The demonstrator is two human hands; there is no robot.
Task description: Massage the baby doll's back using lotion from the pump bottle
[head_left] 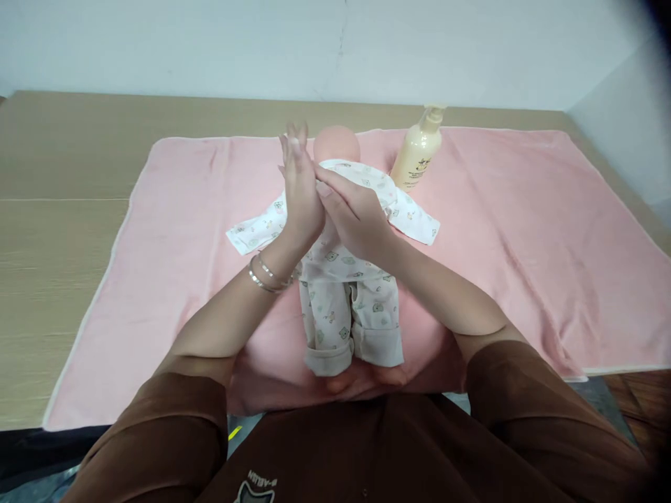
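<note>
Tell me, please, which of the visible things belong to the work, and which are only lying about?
Likely in the work:
left hand and right hand, brought together
doll, below the hands
bottle, near the doll
blanket, under the doll

Likely not:
bracelets, merely worn
table, only supporting

The person whom I follow from far wears a dark brown shirt (pixel 414 447), with wide sleeves (pixel 529 391) ending near the elbows. On the chest I notice pale lettering (pixel 262 479) above a dark, light-edged emblem (pixel 255 494). Silver-coloured bracelets (pixel 254 278) circle the left wrist (pixel 286 257).
</note>
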